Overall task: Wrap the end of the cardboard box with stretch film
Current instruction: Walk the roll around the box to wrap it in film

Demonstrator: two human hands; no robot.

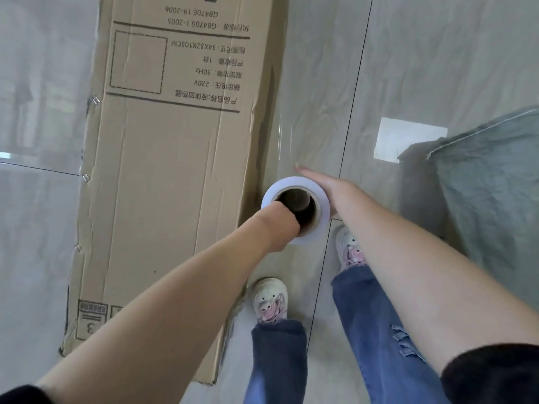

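A long cardboard box (175, 170) with upside-down printed text lies flat on the floor, running from top centre to bottom left. Beside its right edge a white stretch film roll (294, 182) stands on end, its brown core open towards me. My left hand (280, 225) reaches into the core; its fingers are hidden inside and grip the core wall. My right hand (326, 182) lies flat with straight fingers against the roll's outer right side. A thin clear sheet of film (284, 141) runs from the roll along the box's right side.
Glossy grey floor tiles (437, 53) surround the box. A grey-green cloth (481, 185) lies at the right. My feet in white and pink sneakers (269, 298) stand just right of the box's near end, below the roll.
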